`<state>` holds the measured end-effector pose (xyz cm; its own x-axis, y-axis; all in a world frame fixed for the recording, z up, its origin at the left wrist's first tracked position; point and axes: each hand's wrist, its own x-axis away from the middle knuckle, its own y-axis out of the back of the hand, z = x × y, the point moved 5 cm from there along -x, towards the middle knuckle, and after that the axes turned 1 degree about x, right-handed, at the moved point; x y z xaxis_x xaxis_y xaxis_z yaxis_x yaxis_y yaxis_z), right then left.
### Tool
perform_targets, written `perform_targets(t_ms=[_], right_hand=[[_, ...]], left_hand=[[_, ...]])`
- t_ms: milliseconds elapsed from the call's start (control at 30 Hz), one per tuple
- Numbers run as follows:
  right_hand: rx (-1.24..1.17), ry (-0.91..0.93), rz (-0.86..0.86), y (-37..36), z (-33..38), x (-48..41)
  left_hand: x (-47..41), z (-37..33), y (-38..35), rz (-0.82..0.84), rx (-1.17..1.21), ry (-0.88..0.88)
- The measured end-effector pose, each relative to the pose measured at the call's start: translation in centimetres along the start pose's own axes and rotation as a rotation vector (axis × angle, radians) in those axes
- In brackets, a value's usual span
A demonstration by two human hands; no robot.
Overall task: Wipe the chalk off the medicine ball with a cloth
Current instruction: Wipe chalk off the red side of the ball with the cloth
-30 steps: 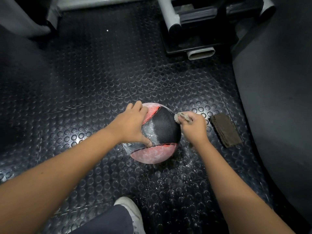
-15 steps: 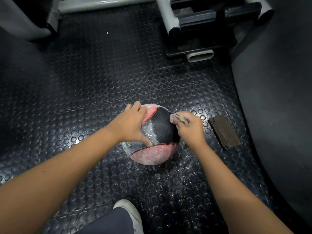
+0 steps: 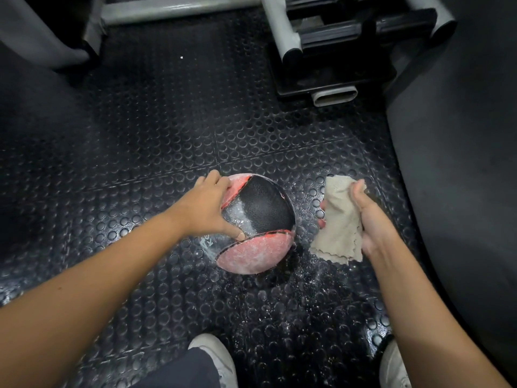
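A black and red medicine ball (image 3: 258, 219) sits on the studded rubber floor, its red panels and part of the black panel dusted with white chalk. My left hand (image 3: 205, 210) rests on the ball's left side, fingers spread over the top and thumb pressing near the lower seam. My right hand (image 3: 366, 217) holds a beige cloth (image 3: 340, 222) just right of the ball. The cloth hangs unfolded below the fingers and does not touch the ball.
White chalk dust (image 3: 313, 278) is scattered on the floor below and right of the ball. A gym machine base (image 3: 333, 65) stands at the back. A dark padded surface (image 3: 461, 163) fills the right side. My white shoes (image 3: 215, 357) show at the bottom.
My right hand has pulled away from the ball's upper right side to the right, and the cloth, bunched before, now hangs open. The brown block on the floor is now hidden behind it.
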<state>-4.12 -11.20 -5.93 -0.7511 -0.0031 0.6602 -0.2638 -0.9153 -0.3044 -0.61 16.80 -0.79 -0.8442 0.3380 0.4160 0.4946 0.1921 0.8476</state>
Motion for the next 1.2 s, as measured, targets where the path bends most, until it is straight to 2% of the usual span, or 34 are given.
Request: perform_targets(t_ms=[133, 233, 300, 467, 667, 800, 867, 1067, 1200], right_hand=[[0.391, 0.036, 0.121, -3.3, 0.2, 1.1], [0.741, 0.260, 0.088, -6.3, -0.8, 0.6], [0.844, 0.360, 0.072, -7.0, -1.4, -0.2], [0.820, 0.398, -0.054, -6.0, -0.6, -2.7], [0.755, 0.406, 0.080, -6.6, -2.2, -1.5], [0.716, 0.380, -0.080, -5.5, -1.5, -3.3], [0.728, 0.391, -0.108, -6.6, -0.9, -3.9], [0.775, 0.314, 0.065, -6.7, -1.1, -2.3], [0.910, 0.439, -0.087, -6.8, 0.0, -4.2]], left_hand=[[0.1, -0.1, -0.1, 0.001, -0.013, -0.004], [0.1, -0.4, -0.3, -0.002, -0.020, -0.015], [0.2, -0.5, -0.4, -0.008, -0.032, -0.026], [0.8, -0.8, -1.1, -0.015, -0.096, -0.072], [1.1, -0.1, -1.1, -0.027, -0.083, -0.071], [1.2, -0.5, -1.3, -0.025, -0.070, -0.085], [1.3, -0.7, -1.5, -0.025, -0.059, -0.085], [1.9, -0.5, -1.9, 0.013, -0.072, -0.091], [1.7, -1.4, -1.9, 0.038, -0.116, -0.152]])
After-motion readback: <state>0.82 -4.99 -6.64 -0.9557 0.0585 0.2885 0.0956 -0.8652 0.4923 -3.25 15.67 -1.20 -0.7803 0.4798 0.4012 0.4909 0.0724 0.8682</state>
